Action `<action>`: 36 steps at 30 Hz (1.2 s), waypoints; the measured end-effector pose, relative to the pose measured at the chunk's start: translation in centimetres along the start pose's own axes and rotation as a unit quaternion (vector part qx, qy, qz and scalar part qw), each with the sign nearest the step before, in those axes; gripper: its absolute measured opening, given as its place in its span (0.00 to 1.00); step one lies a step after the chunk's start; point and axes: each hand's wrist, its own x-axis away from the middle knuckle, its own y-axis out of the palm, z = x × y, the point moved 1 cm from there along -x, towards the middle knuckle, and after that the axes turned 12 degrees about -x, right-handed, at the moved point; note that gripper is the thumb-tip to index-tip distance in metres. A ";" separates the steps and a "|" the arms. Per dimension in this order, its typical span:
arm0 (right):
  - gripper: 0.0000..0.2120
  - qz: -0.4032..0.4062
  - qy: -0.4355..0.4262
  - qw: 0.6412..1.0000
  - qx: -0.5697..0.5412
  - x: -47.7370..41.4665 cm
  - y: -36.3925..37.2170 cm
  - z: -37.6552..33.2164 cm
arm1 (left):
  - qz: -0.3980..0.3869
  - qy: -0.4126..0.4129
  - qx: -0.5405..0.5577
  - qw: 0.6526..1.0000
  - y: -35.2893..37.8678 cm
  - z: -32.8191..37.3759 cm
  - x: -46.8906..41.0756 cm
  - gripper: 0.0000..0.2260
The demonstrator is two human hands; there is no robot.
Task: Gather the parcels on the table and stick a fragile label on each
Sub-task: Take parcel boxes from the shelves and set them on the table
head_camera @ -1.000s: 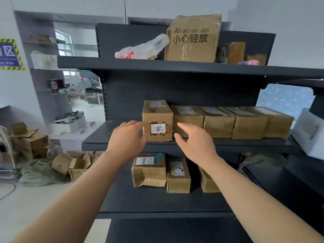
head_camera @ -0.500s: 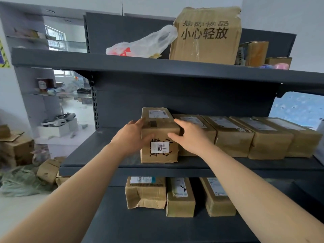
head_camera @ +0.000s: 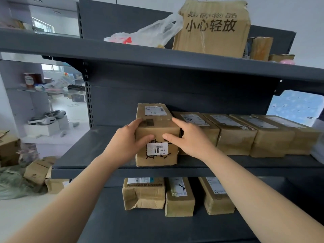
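The parcel (head_camera: 158, 123) stands at the left end of a row on the middle shelf (head_camera: 98, 155), its front face flush with the shelf's front edge. Both hands grasp it. The left hand (head_camera: 128, 142) wraps its left front corner, fingers over the top edge and thumb on the front face. The right hand (head_camera: 191, 139) clasps the opposite corner, thumb on the front and fingers reaching along the right side. A white barcode sticker (head_camera: 157, 149) sits on the parcel's front, just below the two thumbs.

Right of the parcel, touching or nearly so, lies a neighbouring box (head_camera: 208, 127), lower than the parcel. The right hand's fingers lie in the narrow space between the two. Three more boxes (head_camera: 271, 137) follow further right in the same row, packed side by side.

Left of the parcel the shelf board is bare. Below the parcel, on the next shelf down, stand three smaller cartons (head_camera: 179, 199), the leftmost dented. Above the parcel, on the top shelf, a large crumpled carton (head_camera: 212, 37) with printed characters leans beside a thin plastic bag (head_camera: 149, 34). Far left of the parcel, on the floor, lies a heap of opened boxes (head_camera: 36, 172).
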 end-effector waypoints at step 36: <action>0.37 0.376 0.325 0.867 0.037 59.0 -11.1 -17.5 | -0.217 0.298 0.328 0.870 -5.4 27.3 37.8 0.29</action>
